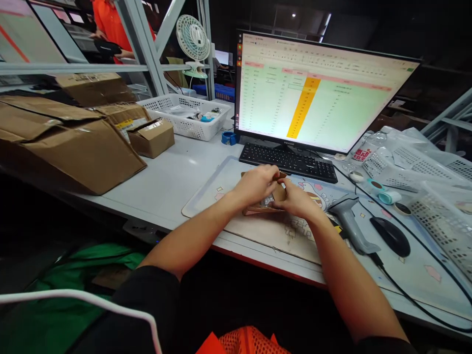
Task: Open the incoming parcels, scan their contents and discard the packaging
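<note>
Brown cardboard sits between your hands: a small box (280, 192) on the desk mat (265, 232), its top open and some clear plastic (266, 201) showing inside. Your right hand (296, 198) is closed on the box's right side, with fingers and thumb spread along the cardboard there. Your left hand (255, 185) reaches over the box from the left, fingers bent down at its far edge and close to your right fingers; its fingertips are partly hidden, so whether they pinch the cardboard I cannot tell. Just beyond the box lies the black keyboard (287, 160), below a lit monitor (328, 93) showing a table with an orange column. Near your right forearm rest a grey scanner (352, 225) and, beside it, a black mouse (390, 236). Farther off to the left stand a blue tape roll (229, 140), a white basket (184, 126), a small carton (157, 138) and a large carton (83, 155).
</note>
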{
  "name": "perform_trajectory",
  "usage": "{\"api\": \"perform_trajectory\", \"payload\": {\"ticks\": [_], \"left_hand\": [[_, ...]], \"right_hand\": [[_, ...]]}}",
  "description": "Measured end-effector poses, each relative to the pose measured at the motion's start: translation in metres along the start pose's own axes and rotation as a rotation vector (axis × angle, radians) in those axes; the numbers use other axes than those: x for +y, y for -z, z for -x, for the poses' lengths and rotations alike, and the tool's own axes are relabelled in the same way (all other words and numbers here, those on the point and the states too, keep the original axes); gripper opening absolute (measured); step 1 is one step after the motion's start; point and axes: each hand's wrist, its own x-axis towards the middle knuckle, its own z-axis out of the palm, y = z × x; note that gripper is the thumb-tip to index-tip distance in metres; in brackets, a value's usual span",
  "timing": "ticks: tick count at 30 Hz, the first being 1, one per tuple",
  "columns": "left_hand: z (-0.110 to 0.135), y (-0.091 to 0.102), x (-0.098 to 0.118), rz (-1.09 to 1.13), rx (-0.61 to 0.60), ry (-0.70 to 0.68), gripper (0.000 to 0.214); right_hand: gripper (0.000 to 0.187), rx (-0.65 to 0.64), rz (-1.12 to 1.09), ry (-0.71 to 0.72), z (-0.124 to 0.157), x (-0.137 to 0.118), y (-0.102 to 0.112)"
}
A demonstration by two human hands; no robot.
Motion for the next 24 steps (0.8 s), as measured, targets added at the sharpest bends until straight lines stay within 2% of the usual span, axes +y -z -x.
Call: {"api": "perform_trajectory", "payload": {"ticks": [2, 3, 6, 7, 9, 13, 18, 20, 22, 24], "left_hand": [[0.004, -0.001, 0.003, 0.046, -0.205, -0.004, 0.03], [0.005, -0.002, 0.003, 0.052, -0.259, -0.009, 0.042], [0.007, -0.003, -0.004, 0.036, -0.315, 0.006, 0.09], [0.006, -0.002, -0.006, 0.023, -0.346, 0.023, 0.1], [0.004, 0.0, -0.008, -0.005, -0.44, 0.064, 0.102], [-0.006, 0.0, -0.005, -0.033, -0.548, 0.079, 0.082], [-0.018, -0.013, 0.011, -0.149, -0.513, 0.077, 0.078], [-0.019, -0.016, 0.009, -0.137, -0.472, 0.056, 0.077], [-0.019, -0.016, -0.001, 0.016, -0.38, -0.011, 0.076], [-0.016, -0.014, -0.016, 0.316, -0.208, -0.057, 0.077]], "right_hand": [[0.072, 0.025, -0.049, -0.023, 0.002, 0.003, 0.003], [0.065, 0.058, -0.116, -0.048, 0.002, 0.006, 0.005], [0.043, 0.108, -0.384, -0.134, -0.001, 0.02, 0.007], [0.038, 0.101, -0.454, -0.156, -0.003, 0.025, 0.007], [0.034, 0.072, -0.542, -0.176, -0.007, 0.034, 0.005], [0.032, 0.059, -0.668, -0.205, -0.011, 0.04, 0.0], [0.02, 0.091, -0.724, -0.228, -0.012, 0.038, -0.001], [0.019, 0.107, -0.742, -0.239, -0.013, 0.04, -0.001], [0.021, 0.125, -0.76, -0.248, -0.013, 0.042, 0.0], [0.025, 0.149, -0.775, -0.247, -0.013, 0.043, 0.002]]}}
